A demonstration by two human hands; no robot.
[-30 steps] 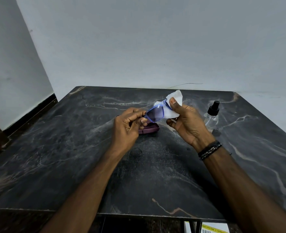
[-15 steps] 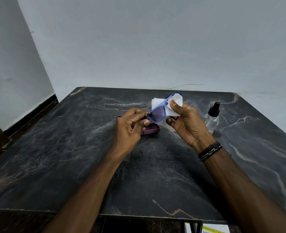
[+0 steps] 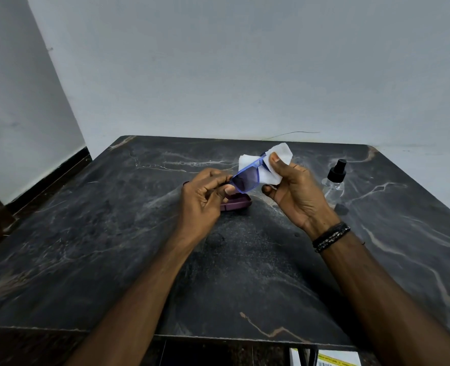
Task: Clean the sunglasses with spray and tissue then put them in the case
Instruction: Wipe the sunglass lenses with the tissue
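Your left hand (image 3: 205, 196) pinches one end of the sunglasses (image 3: 246, 178) between curled fingers and thumb, and your right hand (image 3: 295, 192) presses the tissue (image 3: 267, 165) against the other end, thumb on top and fingers curled behind. The glasses hang in the air between both hands, above the table (image 3: 113, 233). That left-hand grip is small, so a hard rub from the right could twist the frame out of it and drop the glasses onto the stone top. Pressing near the hinge could also strain it. The case (image 3: 238, 204) lies on the table just below and behind your left hand, partly hidden; whether it is open I cannot tell. The spray bottle (image 3: 335, 178) stands just beyond your right hand, close enough that a swing of the wrist could tip it.
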